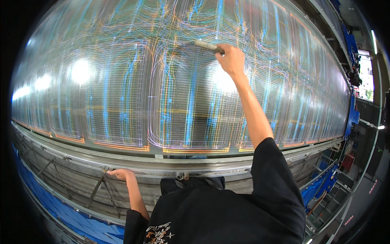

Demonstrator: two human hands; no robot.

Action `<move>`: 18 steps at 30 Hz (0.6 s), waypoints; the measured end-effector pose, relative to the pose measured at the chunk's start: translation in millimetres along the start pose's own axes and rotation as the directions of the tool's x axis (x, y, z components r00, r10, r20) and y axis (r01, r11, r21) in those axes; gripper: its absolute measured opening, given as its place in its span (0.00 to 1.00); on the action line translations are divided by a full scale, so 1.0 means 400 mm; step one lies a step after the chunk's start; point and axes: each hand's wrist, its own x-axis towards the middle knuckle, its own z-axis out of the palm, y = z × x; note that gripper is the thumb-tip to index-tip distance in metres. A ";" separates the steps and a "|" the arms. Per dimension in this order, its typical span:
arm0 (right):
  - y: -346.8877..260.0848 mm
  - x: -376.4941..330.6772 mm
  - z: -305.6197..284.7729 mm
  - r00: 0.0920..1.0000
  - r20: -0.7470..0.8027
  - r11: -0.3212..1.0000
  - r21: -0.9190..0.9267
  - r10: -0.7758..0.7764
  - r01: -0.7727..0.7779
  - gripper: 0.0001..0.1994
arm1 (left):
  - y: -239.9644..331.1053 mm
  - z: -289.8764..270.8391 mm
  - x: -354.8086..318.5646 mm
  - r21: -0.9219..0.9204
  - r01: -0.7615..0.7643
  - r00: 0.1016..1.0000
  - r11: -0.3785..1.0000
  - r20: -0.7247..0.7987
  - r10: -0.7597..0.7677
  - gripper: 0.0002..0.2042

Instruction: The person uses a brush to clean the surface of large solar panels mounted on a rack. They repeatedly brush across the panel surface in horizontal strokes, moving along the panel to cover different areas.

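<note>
Black shirt (227, 213): nearest the camera, short-sleeved, with an embroidered motif (157, 235) low on its left.
Right hand (232, 61): reached out over the patterned panel (284, 83), clamped around one end of the pale bar (206, 45).
Pale bar: over the panel's upper middle, jutting left from the hand; contact unclear.
Left hand (120, 174): beside the metal rail (134, 163); cannot tell whether it grips.
Panel lines: blue, orange, violet.
</note>
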 end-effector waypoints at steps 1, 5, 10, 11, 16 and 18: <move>0.025 0.029 -0.008 0.999 0.041 0.999 -0.034 0.015 -0.014 0.14 | -0.004 0.003 -0.002 -0.001 -0.019 1.000 1.000 0.006 0.019 0.57; 0.034 -0.068 0.023 0.998 0.066 1.000 -0.029 0.014 -0.012 0.15 | -0.002 0.014 -0.010 -0.030 -0.042 0.998 0.999 -0.058 0.040 0.58; -0.113 -0.462 0.052 0.989 0.109 0.994 0.041 -0.102 0.098 0.16 | -0.033 -0.008 0.060 -0.018 -0.073 0.996 0.997 -0.046 0.073 0.53; -0.122 -0.528 0.047 0.984 0.132 0.993 0.027 -0.122 0.119 0.18 | -0.035 0.002 0.066 -0.033 -0.070 0.997 0.997 -0.028 0.069 0.52; -0.183 -0.655 -0.079 0.966 0.255 0.990 0.122 0.038 -0.071 0.17 | -0.033 -0.002 0.064 -0.026 -0.116 0.993 0.993 0.000 0.116 0.51; -0.156 -0.694 -0.127 0.988 0.132 0.978 0.181 0.080 -0.104 0.17 | -0.029 -0.002 0.047 -0.027 -0.143 0.990 0.989 0.000 0.143 0.51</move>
